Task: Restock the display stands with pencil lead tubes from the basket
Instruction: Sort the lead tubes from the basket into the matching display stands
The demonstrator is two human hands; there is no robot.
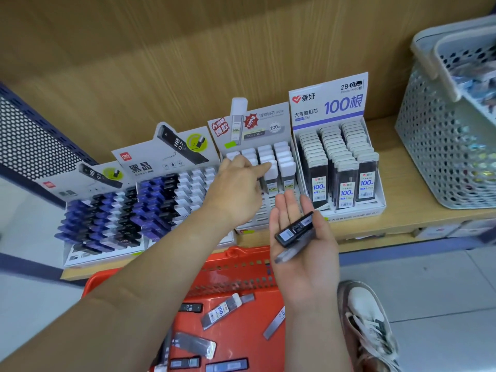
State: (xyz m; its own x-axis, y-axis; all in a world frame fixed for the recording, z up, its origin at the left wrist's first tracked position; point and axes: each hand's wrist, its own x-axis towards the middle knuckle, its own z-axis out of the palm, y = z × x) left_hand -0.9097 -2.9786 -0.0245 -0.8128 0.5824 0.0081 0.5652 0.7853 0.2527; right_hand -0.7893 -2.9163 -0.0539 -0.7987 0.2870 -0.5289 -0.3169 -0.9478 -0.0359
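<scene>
Head view: the left hand (239,189) reaches onto the white-capped stand (257,122). Its fingers are curled at the front caps and the index is stretched along one; whether it pinches a tube cannot be told. Just in front of that stand the right hand (303,245) lies palm up, fingers straight, carrying dark lead tubes (295,229). Below the stand, the red basket (241,267) holds loose tubes (220,310).

Bare forearms (139,277); white/brown sneaker (367,318) w/ pale laces (369,327).
</scene>
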